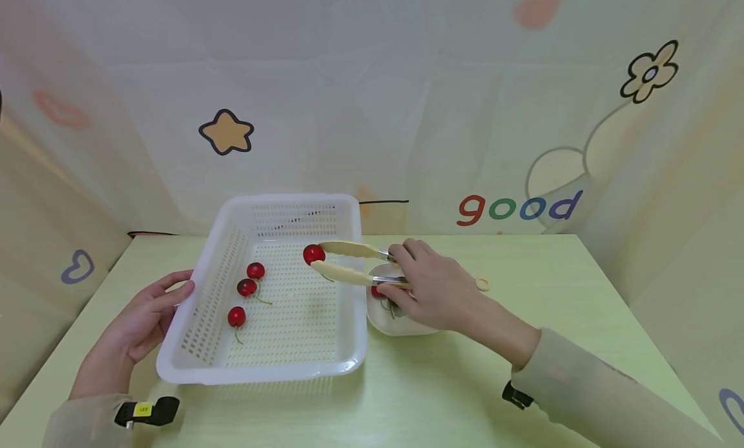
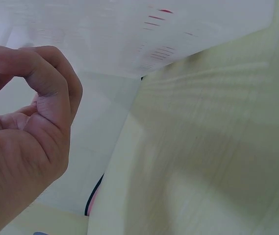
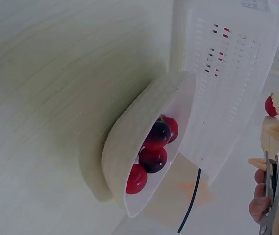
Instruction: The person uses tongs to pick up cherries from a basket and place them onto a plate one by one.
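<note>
A white perforated plastic basket (image 1: 261, 374) sits on the table with three red cherries (image 1: 247, 287) on the left of its floor. My left hand (image 1: 145, 319) grips its left rim, the fingers curled in the left wrist view. In my right hand (image 1: 433, 283) is a pair of cream-tipped tongs (image 1: 343, 274). Between the tong tips a cherry (image 1: 314, 254) is held over the basket. Under the right hand, close to the basket's right side, stands a small white bowl (image 1: 401, 328), partly hidden from above. The right wrist view shows several dark red cherries (image 3: 153, 159) inside it.
The pale green table (image 1: 523, 267) runs back to a printed curtain (image 1: 407, 112), which also hangs at both sides. The basket's back wall stands close to the curtain. Dark wristbands (image 1: 148, 410) sit on both sleeves.
</note>
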A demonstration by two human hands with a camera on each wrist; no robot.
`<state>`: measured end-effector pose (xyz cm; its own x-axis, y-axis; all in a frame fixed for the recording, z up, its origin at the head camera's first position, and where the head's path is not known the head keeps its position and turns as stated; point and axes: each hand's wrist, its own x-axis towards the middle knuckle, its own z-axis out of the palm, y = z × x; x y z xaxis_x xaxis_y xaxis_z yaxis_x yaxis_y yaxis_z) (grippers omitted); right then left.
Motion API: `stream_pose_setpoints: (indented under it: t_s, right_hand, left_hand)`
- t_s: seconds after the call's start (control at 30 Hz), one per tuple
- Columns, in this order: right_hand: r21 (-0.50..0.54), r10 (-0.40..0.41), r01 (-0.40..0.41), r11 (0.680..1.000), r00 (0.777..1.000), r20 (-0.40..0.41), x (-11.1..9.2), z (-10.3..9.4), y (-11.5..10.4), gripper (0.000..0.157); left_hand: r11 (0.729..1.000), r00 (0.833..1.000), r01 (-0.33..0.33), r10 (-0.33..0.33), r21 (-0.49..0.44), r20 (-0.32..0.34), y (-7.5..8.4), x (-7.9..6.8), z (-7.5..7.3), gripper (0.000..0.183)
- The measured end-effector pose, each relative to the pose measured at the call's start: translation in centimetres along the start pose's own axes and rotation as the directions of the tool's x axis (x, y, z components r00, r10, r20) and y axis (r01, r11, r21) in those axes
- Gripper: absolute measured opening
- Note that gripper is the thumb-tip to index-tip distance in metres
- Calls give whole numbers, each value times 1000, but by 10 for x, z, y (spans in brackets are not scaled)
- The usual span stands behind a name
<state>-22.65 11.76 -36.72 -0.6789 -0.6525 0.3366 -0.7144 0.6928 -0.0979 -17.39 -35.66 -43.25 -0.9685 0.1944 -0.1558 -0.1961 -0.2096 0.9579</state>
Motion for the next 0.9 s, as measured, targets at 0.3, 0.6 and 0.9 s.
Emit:
stream_pose_setpoints:
  t_s: [0.3,0.6,0.9]
  right_hand:
    - [11,69,-69,998,997,17,-11,-4,9,48]
    - [29,135,-136,990,990,30,-23,-5,19,48]
    - [32,167,-168,985,986,27,-37,-2,28,49]
  left_hand:
    - [1000,1000,-8,8,10,3,1,0,2,22]
    - [1000,1000,-6,6,13,-8,2,-1,3,21]
    - [999,1000,-4,5,34,-11,2,-1,3,21]
